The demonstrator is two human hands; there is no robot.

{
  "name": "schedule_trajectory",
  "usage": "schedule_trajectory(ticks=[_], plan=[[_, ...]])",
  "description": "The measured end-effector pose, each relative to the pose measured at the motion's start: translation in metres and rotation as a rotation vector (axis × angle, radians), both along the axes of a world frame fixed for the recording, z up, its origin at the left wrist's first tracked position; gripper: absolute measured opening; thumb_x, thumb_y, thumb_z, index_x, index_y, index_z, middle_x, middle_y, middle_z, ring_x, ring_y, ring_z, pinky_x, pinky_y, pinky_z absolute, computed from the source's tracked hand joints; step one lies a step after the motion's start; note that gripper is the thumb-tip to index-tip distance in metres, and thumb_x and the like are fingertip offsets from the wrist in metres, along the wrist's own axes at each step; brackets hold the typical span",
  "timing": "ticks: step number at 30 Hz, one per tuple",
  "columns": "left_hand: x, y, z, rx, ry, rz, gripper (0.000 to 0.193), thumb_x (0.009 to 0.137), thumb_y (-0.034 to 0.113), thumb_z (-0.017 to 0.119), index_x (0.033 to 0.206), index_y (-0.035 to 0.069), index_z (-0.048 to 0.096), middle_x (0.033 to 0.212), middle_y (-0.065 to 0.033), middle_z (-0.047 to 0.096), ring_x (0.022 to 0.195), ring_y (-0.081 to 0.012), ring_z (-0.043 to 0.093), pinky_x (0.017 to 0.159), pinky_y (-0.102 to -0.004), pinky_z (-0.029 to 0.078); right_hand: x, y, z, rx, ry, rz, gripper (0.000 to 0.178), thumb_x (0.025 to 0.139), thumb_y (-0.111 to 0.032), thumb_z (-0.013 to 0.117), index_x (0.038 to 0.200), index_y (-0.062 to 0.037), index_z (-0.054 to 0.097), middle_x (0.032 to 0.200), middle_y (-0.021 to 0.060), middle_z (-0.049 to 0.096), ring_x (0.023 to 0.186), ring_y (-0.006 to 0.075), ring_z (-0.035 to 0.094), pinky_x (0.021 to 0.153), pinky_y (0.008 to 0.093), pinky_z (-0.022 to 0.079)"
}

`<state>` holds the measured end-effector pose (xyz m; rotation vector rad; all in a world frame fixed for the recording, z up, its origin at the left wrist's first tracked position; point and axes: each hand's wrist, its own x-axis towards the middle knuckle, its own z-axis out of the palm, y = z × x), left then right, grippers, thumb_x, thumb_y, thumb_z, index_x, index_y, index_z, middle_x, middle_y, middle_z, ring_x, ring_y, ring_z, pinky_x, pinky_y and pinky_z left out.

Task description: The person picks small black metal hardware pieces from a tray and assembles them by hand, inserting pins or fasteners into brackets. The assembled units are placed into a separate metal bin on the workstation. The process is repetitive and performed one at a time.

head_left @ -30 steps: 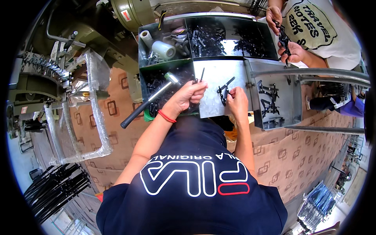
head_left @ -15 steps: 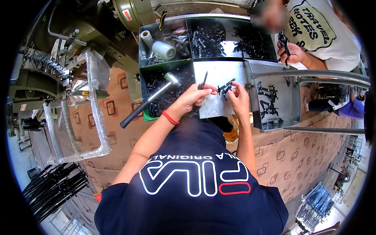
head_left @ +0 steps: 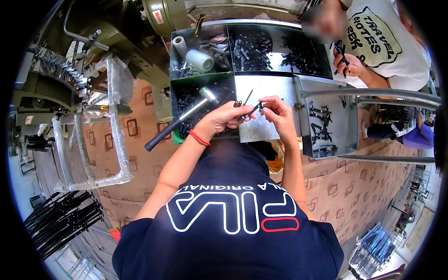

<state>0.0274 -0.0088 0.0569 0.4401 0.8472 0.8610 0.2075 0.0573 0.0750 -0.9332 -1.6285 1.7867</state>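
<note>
My left hand (head_left: 225,116), with a red cord at its wrist, is closed around slim black metal bars (head_left: 248,97) that stick up past its fingers. Between both hands is a black metal linkage (head_left: 257,108), pinched at its right end by my right hand (head_left: 279,115). Fingers partly cover it, so its full shape is hidden. Both hands are over a bare silvery metal plate (head_left: 268,86). Left of them, a hammer (head_left: 179,122) with a black grip lies across a bin (head_left: 173,105) of small black parts.
Behind the plate, a divided metal tray (head_left: 275,73) holds black links, plastic rolls (head_left: 199,60) and tools. An open metal box (head_left: 305,140) with linkages stands right, beside grey rails (head_left: 373,87). A co-worker's hand (head_left: 352,66) grips black parts. Machinery and a wrapped frame (head_left: 122,158) are left.
The linkage has shifted left and turned as my right hand moved toward my left. The co-worker's hand has changed position slightly. The view has shifted a little.
</note>
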Motion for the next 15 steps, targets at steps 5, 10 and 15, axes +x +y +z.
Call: schedule_trajectory(ticks=[5, 10, 15], plan=[[0.002, -0.002, 0.008, 0.075, 0.15, 0.012, 0.021, 0.077, 0.025, 0.062, 0.075, 0.005, 0.058, 0.059, 0.0046, 0.046, 0.04, 0.0004, 0.031, 0.035, -0.0155, 0.018, 0.002, 0.008, -0.01, 0.137, -0.018, -0.007, 0.012, 0.078, 0.0, 0.053, 0.088, -0.0005, 0.06, 0.078, 0.0006, 0.057, 0.066, 0.006, 0.049, 0.061, 0.0188, 0.038], [0.011, -0.001, 0.002, 0.285, 0.495, 0.184, 0.021, 0.076, 0.025, 0.064, 0.071, 0.007, 0.055, 0.06, 0.0064, 0.043, 0.045, -0.0003, 0.032, 0.04, -0.0171, 0.021, -0.012, -0.002, 0.005, -0.031, 0.076, -0.179, 0.013, 0.08, -0.002, 0.052, 0.092, 0.0018, 0.057, 0.083, 0.0054, 0.058, 0.067, 0.0076, 0.052, 0.063, 0.0206, 0.043], [0.009, -0.004, 0.003, 0.346, 0.563, 0.094, 0.029, 0.081, 0.034, 0.058, 0.077, 0.005, 0.055, 0.061, 0.0043, 0.048, 0.044, -0.0004, 0.032, 0.039, -0.0164, 0.022, -0.015, -0.001, 0.004, -0.02, 0.112, -0.204, 0.017, 0.082, -0.003, 0.051, 0.098, 0.0023, 0.052, 0.079, 0.0075, 0.059, 0.064, 0.0079, 0.053, 0.06, 0.0205, 0.045]])
